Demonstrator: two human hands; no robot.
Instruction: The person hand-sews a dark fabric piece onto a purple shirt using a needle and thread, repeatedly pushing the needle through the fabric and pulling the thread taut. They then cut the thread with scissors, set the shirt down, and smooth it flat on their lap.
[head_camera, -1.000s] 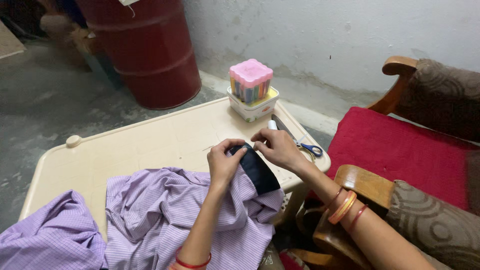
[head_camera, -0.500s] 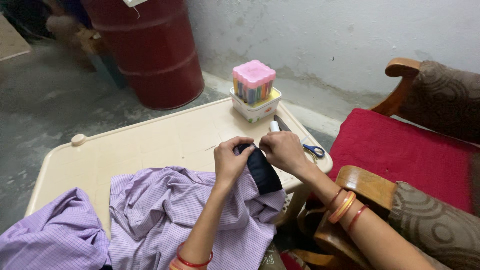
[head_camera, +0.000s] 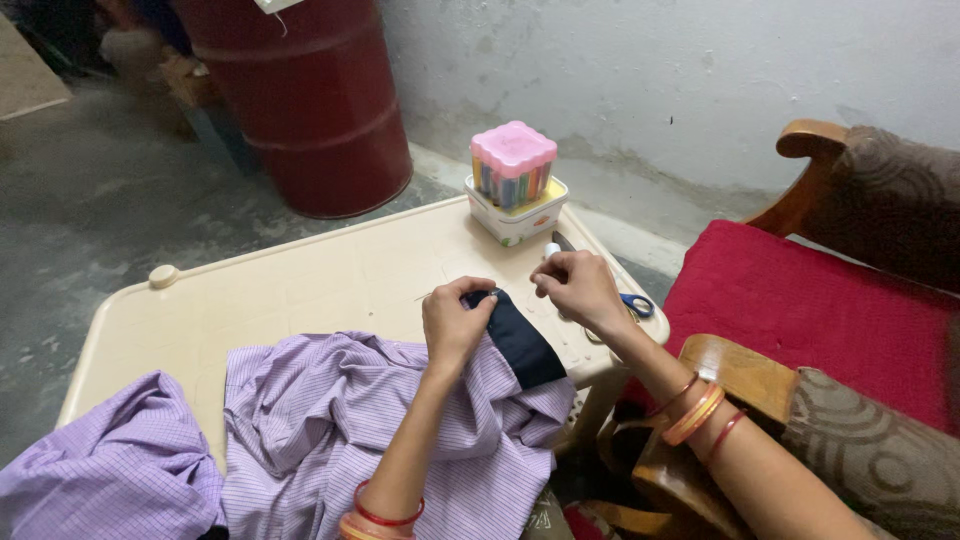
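Observation:
A lilac checked shirt (head_camera: 320, 430) lies bunched on the cream plastic table (head_camera: 300, 280), with a dark navy cuff (head_camera: 518, 342) turned up at its right side. My left hand (head_camera: 455, 322) pinches the top edge of that cuff. My right hand (head_camera: 578, 287) is just right of the cuff, fingers pinched together on something too small to make out, maybe a needle or thread. Both wrists wear red and orange bangles.
A white tub topped by a pink-lidded box of coloured thread spools (head_camera: 513, 180) stands at the table's far edge. Blue-handled scissors (head_camera: 630, 303) lie by my right hand. A red barrel (head_camera: 300, 100) stands behind. A wooden armchair with a red cushion (head_camera: 810, 320) is at right.
The view has shifted slightly. My right hand has drawn a little away from the cuff to the right, while my left hand keeps its pinch on the cuff.

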